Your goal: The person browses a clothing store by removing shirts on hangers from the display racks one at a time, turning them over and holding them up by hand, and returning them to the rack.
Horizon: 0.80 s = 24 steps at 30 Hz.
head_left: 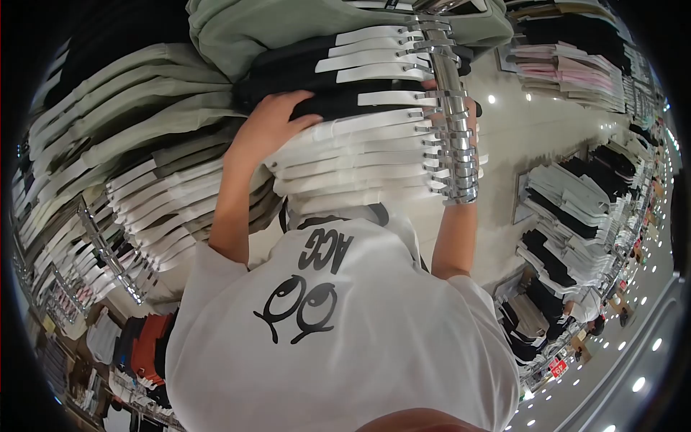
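Note:
My left hand (277, 124) rests on the shoulder of a black garment (338, 99), its thumb and fingers spread apart. Its thumb lies by the nearest of several white garments (345, 155). Behind the chrome rail (453, 108), my right hand (471, 115) is mostly hidden; a fingertip shows near the hanger hooks. How its fingers are bent cannot be seen. White hangers (381, 54) with metal hooks hang closely along this rail, carrying the black garments at the middle and white ones nearer my body. A grey-green garment (266, 29) hangs at the far end.
Racks of grey-green and white clothes (137, 93) crowd the left side. Further racks with folded-looking rows of white and black clothes (568, 194) line the right, across a pale floor (497, 144). A red price sign (558, 368) stands lower right, near another person (586, 306).

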### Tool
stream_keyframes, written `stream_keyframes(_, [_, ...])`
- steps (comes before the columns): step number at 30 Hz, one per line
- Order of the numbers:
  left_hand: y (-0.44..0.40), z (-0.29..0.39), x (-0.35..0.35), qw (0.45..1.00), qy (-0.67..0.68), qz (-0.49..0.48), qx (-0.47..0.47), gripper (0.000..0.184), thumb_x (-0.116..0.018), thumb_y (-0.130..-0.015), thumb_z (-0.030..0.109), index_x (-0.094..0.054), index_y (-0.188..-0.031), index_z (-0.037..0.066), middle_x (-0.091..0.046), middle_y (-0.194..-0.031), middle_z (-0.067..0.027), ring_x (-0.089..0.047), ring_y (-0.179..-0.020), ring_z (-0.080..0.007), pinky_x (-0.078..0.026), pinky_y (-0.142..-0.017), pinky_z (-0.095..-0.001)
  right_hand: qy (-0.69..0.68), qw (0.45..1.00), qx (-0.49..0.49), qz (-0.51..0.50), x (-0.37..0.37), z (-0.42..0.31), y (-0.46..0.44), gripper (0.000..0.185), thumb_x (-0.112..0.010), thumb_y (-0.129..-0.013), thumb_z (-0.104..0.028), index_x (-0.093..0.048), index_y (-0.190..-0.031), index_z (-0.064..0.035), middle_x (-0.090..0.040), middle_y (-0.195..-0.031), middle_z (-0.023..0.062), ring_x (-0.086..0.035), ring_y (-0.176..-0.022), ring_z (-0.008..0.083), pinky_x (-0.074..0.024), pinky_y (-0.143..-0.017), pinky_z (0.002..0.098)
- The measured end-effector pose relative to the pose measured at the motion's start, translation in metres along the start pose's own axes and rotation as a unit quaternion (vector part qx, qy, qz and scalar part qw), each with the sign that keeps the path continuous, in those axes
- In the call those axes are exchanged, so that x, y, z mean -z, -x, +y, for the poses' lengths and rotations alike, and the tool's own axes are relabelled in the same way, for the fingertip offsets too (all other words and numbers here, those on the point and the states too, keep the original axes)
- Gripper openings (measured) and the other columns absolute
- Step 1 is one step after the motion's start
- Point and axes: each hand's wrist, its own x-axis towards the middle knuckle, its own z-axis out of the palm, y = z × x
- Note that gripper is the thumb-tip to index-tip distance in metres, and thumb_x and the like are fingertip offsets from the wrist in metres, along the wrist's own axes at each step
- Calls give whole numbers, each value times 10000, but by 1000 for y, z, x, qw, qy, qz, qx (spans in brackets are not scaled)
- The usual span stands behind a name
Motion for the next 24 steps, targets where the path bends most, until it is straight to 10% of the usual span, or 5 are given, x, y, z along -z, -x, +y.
stream_keyframes(5, [-43, 13, -12, 993, 79, -81, -30, 398, -666, -1037, 280, -688, -1335, 16, -746, -1247, -181, -688, -1134, -338, -514, -1010, -384, 50, 994, -94, 15, 10, 19, -3, 418, -835, -708, -109, -727, -1094, 11, -748, -983, 138, -677, -856, 217, -540, -768, 322])
stream_keyframes(8, [-54, 19, -19, 972, 198, -102, -70, 417, -583, -1092, 306, -671, -1366, 5, -767, -1203, -152, -705, -1066, -238, -520, -962, -342, 105, 994, 40, -19, 22, 32, -5, 393, -774, -743, -75, -748, -1134, -47, -760, -1027, 114, -668, -933, 186, -538, -807, 300])
stream_keyframes(12, [-39, 30, -28, 986, 154, -53, -27, 491, -614, -1064, 408, -688, -1318, -6, -754, -1137, -241, -716, -1047, -372, -526, -939, -388, -145, 989, 0, -20, 50, 36, -2, 322, -692, -796, -55, -772, -1108, -52, -759, -1074, 105, -683, -951, 186, -541, -862, 313])
stream_keyframes(17, [-27, 34, -28, 995, 102, -1, -19, 458, -613, -1068, 381, -684, -1288, -15, -739, -1122, -258, -704, -1020, -387, -525, -932, -399, 143, 979, 111, 97, 57, 48, -2, 256, -743, -864, -136, -795, -1098, -46, -760, -1105, 129, -667, -1099, 299, -519, -985, 394])
stream_keyframes(24, [-5, 48, -26, 996, 11, 91, -11, 388, -634, -1060, 311, -692, -1210, -42, -731, -1106, -239, -697, -969, -386, -535, -873, -394, 144, 982, 81, 90, 44, 45, 11, 213, -743, -920, -184, -815, -1100, -95, -762, -1032, 138, -664, -1039, 325, -528, -922, 421])
